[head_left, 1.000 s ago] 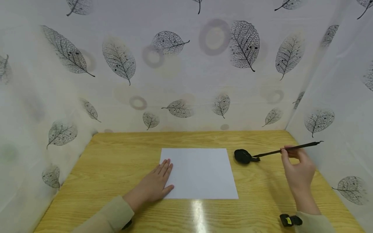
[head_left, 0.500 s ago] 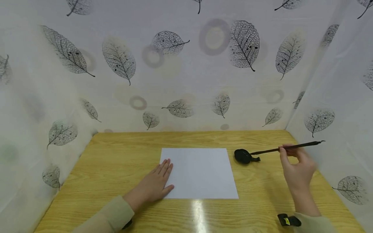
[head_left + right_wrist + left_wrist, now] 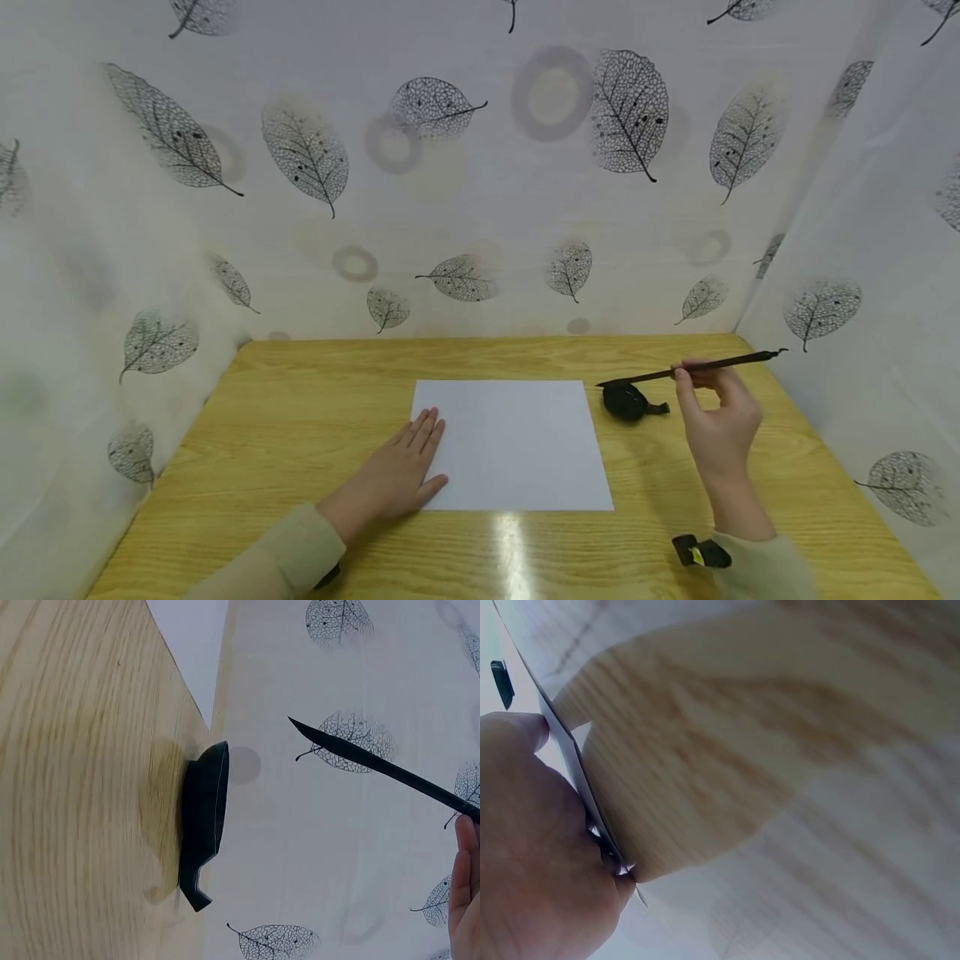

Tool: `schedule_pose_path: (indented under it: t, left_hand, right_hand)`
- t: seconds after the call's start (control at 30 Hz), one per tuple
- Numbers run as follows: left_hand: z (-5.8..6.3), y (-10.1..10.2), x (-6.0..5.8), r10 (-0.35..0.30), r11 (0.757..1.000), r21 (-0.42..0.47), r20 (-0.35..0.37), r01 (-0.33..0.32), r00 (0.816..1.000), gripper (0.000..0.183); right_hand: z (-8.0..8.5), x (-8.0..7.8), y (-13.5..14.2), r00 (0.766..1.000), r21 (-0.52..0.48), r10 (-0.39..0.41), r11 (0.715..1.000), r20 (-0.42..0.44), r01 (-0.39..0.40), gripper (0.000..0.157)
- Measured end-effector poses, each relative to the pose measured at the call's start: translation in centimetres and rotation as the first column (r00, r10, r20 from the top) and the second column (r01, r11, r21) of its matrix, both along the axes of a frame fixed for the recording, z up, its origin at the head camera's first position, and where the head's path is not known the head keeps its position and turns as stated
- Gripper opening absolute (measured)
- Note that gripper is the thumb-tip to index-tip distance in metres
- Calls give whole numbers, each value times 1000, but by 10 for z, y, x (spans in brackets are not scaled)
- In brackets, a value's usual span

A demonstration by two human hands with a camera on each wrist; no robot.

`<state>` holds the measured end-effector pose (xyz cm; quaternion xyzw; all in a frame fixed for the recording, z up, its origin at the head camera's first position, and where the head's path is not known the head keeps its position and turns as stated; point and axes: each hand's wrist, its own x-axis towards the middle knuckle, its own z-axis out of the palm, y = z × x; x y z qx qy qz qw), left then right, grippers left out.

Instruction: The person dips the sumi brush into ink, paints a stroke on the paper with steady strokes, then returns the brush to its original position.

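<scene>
A white sheet of paper (image 3: 517,446) lies on the wooden table. My left hand (image 3: 397,475) rests flat on its left edge, fingers straight; the left wrist view shows that hand (image 3: 540,840) at the sheet's edge. My right hand (image 3: 720,417) pinches a dark writing brush (image 3: 652,376) by its handle, held slanting with the black tip pointing left. Below the brush sits a small black ink dish (image 3: 625,403) with a short handle, right of the paper. In the right wrist view the brush (image 3: 375,761) hangs in the air, apart from the dish (image 3: 202,806).
The wooden table (image 3: 315,375) has a pale grain and a bright reflection near its front. Cloth (image 3: 480,192) printed with leaves hangs behind it and at both sides. A black strap (image 3: 701,552) is round my right wrist.
My right hand has moved left and slightly up with the brush. Its tip has left the ink dish and now hangs near the paper's upper right corner. The left hand stays put.
</scene>
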<state>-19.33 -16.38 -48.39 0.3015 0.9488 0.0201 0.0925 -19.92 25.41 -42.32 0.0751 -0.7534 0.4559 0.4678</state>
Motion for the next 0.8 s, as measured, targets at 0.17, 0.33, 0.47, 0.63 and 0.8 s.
schedule_pose_path:
  t: [0.17, 0.33, 0.47, 0.63, 0.8]
  left_hand:
    - [-2, 1, -1, 4, 1000, -14, -2, -4, 1000, 81]
    - [-3, 1, -2, 2, 1000, -18, -11, -2, 1000, 81]
    - [-5, 0, -2, -3, 1000, -12, -8, 3, 1000, 80]
    - [-5, 0, -2, -5, 1000, -11, -2, 5, 1000, 80]
    - [-4, 1, -2, 4, 1000, -14, 5, -4, 1000, 80]
  right_hand:
    - [1, -4, -15, 999, -6, 46, 999, -19, -46, 14]
    - [0, -7, -26, 997, -7, 81, 997, -14, -81, 12]
    - [0, -9, -36, 994, -19, 110, 994, -28, -110, 14]
    - [2, -12, -47, 990, -44, 142, 989, -28, -143, 13]
    - [3, -15, -59, 984, -65, 175, 982, -34, -177, 12]
